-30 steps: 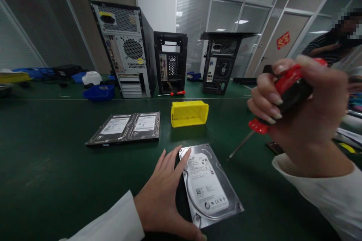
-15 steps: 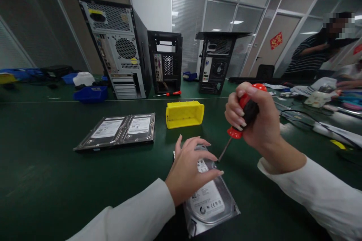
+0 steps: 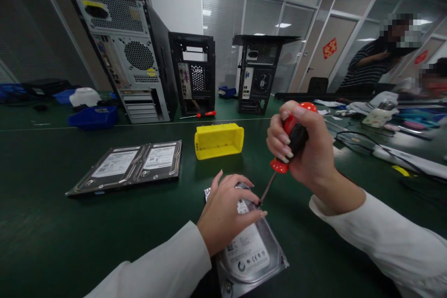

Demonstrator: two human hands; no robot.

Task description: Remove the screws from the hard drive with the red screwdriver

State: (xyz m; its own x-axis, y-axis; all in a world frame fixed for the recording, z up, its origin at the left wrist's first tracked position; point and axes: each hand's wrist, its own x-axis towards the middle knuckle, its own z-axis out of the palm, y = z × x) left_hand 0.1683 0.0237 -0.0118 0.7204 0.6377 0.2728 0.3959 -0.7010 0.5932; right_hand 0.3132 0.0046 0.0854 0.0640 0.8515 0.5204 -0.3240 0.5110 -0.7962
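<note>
A silver hard drive [image 3: 249, 251] with a white label lies on the green table right in front of me. My left hand [image 3: 228, 209] rests over its far part, fingers spread. Wrapped round the handle of a red and black screwdriver [image 3: 296, 137] is my right hand [image 3: 303, 149], held above the table to the right. The screwdriver's shaft slants down, its tip at the drive's right edge near my left fingertips. Beyond the drive, a yellow bin [image 3: 219, 142] lies with its opening facing me. Two more hard drives [image 3: 131, 165] lie side by side at the left.
Three computer cases stand behind: a large one [image 3: 131, 58], a black frame [image 3: 195, 74] and another [image 3: 258, 74]. A second red screwdriver [image 3: 206, 114] and a blue bin [image 3: 93, 117] lie near them. Cables [image 3: 363, 135] cover the right. Two people are in the right background.
The view has turned a little to the right, so most things appear shifted left. The screwdriver tip is now closer to the drive's edge. Both hands keep much the same pose.
</note>
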